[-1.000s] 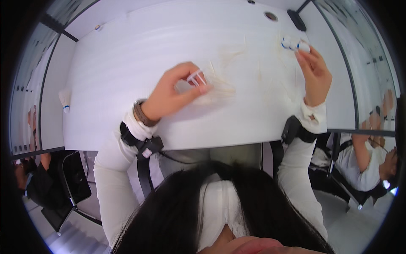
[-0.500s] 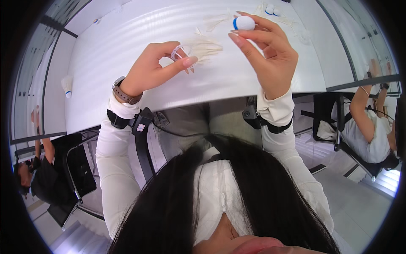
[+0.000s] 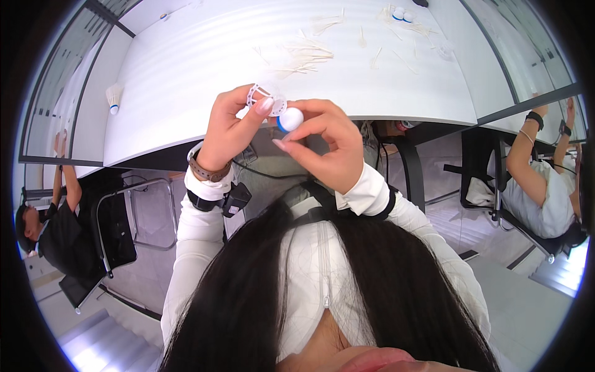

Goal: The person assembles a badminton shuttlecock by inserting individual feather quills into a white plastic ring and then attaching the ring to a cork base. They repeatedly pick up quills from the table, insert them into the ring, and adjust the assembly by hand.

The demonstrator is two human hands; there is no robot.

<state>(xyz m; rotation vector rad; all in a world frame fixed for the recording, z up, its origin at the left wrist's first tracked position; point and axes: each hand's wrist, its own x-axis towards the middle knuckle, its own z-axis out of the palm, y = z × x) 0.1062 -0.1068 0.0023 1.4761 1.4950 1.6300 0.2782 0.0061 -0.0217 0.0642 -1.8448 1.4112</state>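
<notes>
My left hand (image 3: 228, 129) pinches a white plastic cage-like shuttlecock frame (image 3: 276, 105) with a ring of small holes, between thumb and fingers. A white rounded shuttlecock head (image 3: 291, 118) with a blue band is held in the fingertips of my right hand (image 3: 333, 144). Head and frame are close together just over the table's near edge, the blue band turned toward the left. Whether they touch I cannot tell. Loose pale feather pieces (image 3: 307, 56) lie on the table beyond my hands.
A whole shuttlecock (image 3: 113, 99) lies at the table's left. Several more shuttlecock heads (image 3: 401, 15) and scattered feather pieces are at the far right. Partitions border the white table (image 3: 186, 80) on both sides. A person (image 3: 538, 167) sits to the right, another person (image 3: 62, 217) to the left.
My right hand has brought the shuttlecock head left and nearer, beside the frame. My left hand has come slightly nearer with the frame, away from the feather pieces.
</notes>
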